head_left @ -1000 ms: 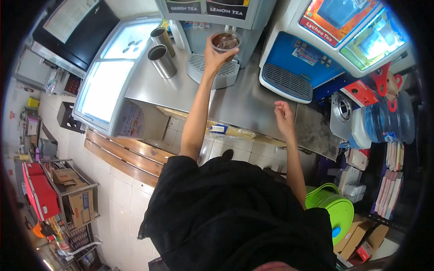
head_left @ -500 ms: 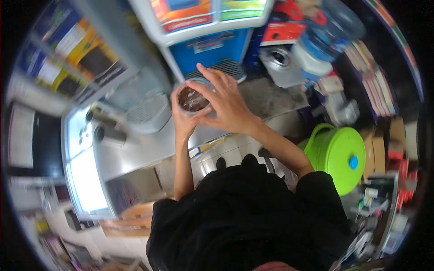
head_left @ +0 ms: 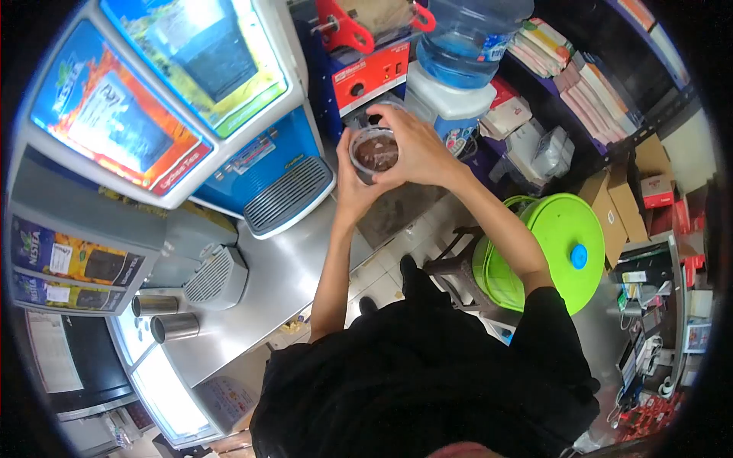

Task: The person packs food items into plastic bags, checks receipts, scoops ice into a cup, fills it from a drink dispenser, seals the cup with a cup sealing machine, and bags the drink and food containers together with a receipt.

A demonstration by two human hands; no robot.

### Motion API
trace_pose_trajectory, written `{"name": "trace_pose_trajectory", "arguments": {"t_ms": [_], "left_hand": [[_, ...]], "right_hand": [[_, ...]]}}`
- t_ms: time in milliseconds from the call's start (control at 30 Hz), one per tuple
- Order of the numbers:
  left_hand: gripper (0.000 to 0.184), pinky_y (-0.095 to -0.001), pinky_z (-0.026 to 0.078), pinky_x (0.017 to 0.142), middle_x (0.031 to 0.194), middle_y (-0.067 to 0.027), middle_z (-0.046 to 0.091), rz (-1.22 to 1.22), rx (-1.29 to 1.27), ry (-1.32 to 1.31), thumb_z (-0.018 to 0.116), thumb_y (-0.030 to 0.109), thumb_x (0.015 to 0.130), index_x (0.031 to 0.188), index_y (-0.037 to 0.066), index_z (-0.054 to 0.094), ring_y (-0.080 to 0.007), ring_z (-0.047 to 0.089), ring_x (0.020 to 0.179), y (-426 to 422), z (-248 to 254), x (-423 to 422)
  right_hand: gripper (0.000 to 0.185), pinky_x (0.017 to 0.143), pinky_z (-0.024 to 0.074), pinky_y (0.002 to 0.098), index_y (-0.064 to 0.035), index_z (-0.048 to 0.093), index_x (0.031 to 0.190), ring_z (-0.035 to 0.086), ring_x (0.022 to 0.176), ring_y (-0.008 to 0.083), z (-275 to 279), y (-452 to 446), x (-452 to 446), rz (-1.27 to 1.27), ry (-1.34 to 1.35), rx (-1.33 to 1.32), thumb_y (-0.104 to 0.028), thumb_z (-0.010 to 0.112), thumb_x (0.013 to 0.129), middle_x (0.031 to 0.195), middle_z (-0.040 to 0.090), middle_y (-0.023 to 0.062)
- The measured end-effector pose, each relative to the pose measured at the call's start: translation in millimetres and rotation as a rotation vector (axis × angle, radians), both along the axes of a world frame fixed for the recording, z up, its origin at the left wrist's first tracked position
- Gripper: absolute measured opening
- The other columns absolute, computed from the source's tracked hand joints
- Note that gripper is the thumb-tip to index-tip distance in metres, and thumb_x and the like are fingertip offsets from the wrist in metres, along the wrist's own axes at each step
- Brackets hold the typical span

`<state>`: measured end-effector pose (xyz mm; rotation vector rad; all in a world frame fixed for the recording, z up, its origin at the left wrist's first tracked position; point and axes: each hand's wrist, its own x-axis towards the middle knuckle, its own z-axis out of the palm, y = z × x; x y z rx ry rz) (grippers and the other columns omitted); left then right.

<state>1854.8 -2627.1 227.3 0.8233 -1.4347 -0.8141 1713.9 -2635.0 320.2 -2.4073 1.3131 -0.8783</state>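
A clear plastic cup (head_left: 376, 153) with a dark brown drink and ice is held between both hands. My left hand (head_left: 354, 191) wraps round its left side and lower part. From the right, my right hand (head_left: 420, 153) grips the cup, its fingers curved over the far rim and its thumb at the near side. Beyond the cup stands a red machine (head_left: 372, 76) with a black knob. To its right is a water dispenser (head_left: 450, 99) topped by a blue bottle (head_left: 466, 46).
A blue drink dispenser (head_left: 267, 168) with a drip tray stands left, on a steel counter (head_left: 267, 282). Two metal tumblers (head_left: 175, 327) lie beyond a grey dispenser tray (head_left: 217, 281). At right are a green lidded bucket (head_left: 565, 244), a dark stool (head_left: 454, 267) and cardboard boxes (head_left: 611, 206).
The view has turned right, away from the grey tea dispenser. My right hand, empty a second ago, has joined my left on the cup, which has moved towards the red machine.
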Motion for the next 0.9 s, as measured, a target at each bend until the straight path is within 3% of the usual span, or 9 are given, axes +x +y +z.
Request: {"name": "trace_pose_trajectory", "arguments": {"t_ms": [67, 167, 367, 500, 567, 633, 733, 833, 900], "left_hand": [[0.101, -0.0354, 0.029, 0.097, 0.124, -0.0182, 0.036, 0.057, -0.016, -0.12, 0.081, 0.018, 0.056, 0.132, -0.003, 0.018, -0.0269, 0.036, 0.116, -21.2, -7.8, 0.9], [0.079, -0.0382, 0.033, 0.094, 0.126, -0.0138, 0.038, 0.189, 0.187, -0.084, 0.072, 0.017, 0.069, 0.131, 0.003, 0.024, -0.0246, 0.041, 0.113, -27.5, 7.7, 10.2], [0.05, -0.0328, 0.042, 0.086, 0.121, -0.0106, 0.044, 0.426, -0.1, -0.111, 0.059, 0.01, 0.08, 0.124, 0.005, 0.035, -0.0206, 0.047, 0.108, -23.3, 156.9, -6.1], [0.048, -0.0303, 0.044, 0.082, 0.116, -0.0112, 0.048, 0.377, -0.293, -0.43, 0.061, 0.015, 0.08, 0.121, 0.003, 0.04, -0.0208, 0.05, 0.105, -64.1, 234.4, -18.8], [0.06, -0.032, 0.043, 0.086, 0.118, -0.0165, 0.048, 0.253, -0.281, -0.691, 0.063, 0.029, 0.079, 0.125, 0.002, 0.036, -0.0224, 0.05, 0.106, -103.5, 263.1, -19.0], [0.047, -0.0337, 0.043, 0.087, 0.106, -0.0125, 0.052, 0.388, -0.153, -0.971, 0.066, 0.025, 0.076, 0.111, 0.001, 0.047, -0.0224, 0.051, 0.1, -113.1, 289.1, -60.6], [0.081, -0.0363, 0.046, 0.084, 0.119, -0.0199, 0.048, 0.361, 0.114, -1.506, 0.071, 0.048, 0.064, 0.12, -0.001, 0.04, -0.0308, 0.05, 0.105, -152.0, 314.2, -75.5], [0.083, -0.0314, 0.044, 0.084, 0.122, -0.0164, 0.044, 0.148, 0.373, -1.712, 0.073, 0.041, 0.064, 0.127, 0.003, 0.035, -0.0224, 0.05, 0.105, -252.6, 292.4, -28.4], [0.093, -0.0328, 0.044, 0.082, 0.123, -0.0143, 0.043, 0.053, 0.65, -1.583, 0.076, 0.046, 0.056, 0.129, 0.005, 0.033, -0.0209, 0.05, 0.104, -261.8, 287.7, -34.4]], "right_hand": [[0.082, 0.086, 0.0369, 0.0409, -0.008, 0.037, 0.117, 0.048, 0.104, 0.0309, -7.7, -27.3, -16.5, -0.069, -0.04, -0.005, -0.023, 0.077, 0.047, 0.11, 0.049, 0.0162], [0.081, 0.087, 0.0371, 0.0403, -0.0045, 0.036, 0.116, 0.046, 0.105, 0.0314, -41.5, -76.5, -33.2, -0.102, -0.193, -0.119, -0.021, 0.078, 0.048, 0.11, 0.048, 0.0168], [0.078, 0.083, 0.0352, 0.0461, -0.0047, 0.035, 0.111, 0.045, 0.1, 0.0347, -78.1, -127.8, -37.4, -0.222, -0.282, -0.071, -0.023, 0.079, 0.049, 0.108, 0.047, 0.0176], [0.083, 0.083, 0.0313, 0.0523, -0.0093, 0.033, 0.114, 0.044, 0.103, 0.0336, -112.6, -143.0, -36.8, -0.294, -0.162, 0.113, -0.027, 0.08, 0.048, 0.107, 0.049, 0.0163], [0.084, 0.084, 0.029, 0.054, -0.0106, 0.033, 0.114, 0.041, 0.106, 0.0327, -124.8, -146.9, -35.3, -0.327, -0.108, 0.164, -0.029, 0.08, 0.048, 0.106, 0.05, 0.0158], [0.084, 0.085, 0.027, 0.0548, -0.0111, 0.033, 0.114, 0.039, 0.11, 0.0317, -133.3, -148.0, -30.4, -0.375, -0.065, 0.173, -0.031, 0.08, 0.048, 0.106, 0.052, 0.0156], [0.087, 0.087, 0.0231, 0.0554, -0.011, 0.033, 0.117, 0.035, 0.113, 0.0303, -136.6, -140.3, -36.5, -0.385, -0.158, 0.103, -0.035, 0.081, 0.048, 0.105, 0.055, 0.0151], [0.091, 0.089, 0.0204, 0.0555, -0.0107, 0.033, 0.12, 0.036, 0.113, 0.029, -151.3, -134.7, -41.6, -0.423, -0.188, 0.05, -0.04, 0.08, 0.049, 0.107, 0.056, 0.0131], [0.094, 0.09, 0.018, 0.0559, -0.0106, 0.031, 0.123, 0.035, 0.115, 0.0275, -160.0, -133.6, -43.8, -0.44, -0.231, 0.014, -0.044, 0.079, 0.049, 0.108, 0.057, 0.0105]]}}
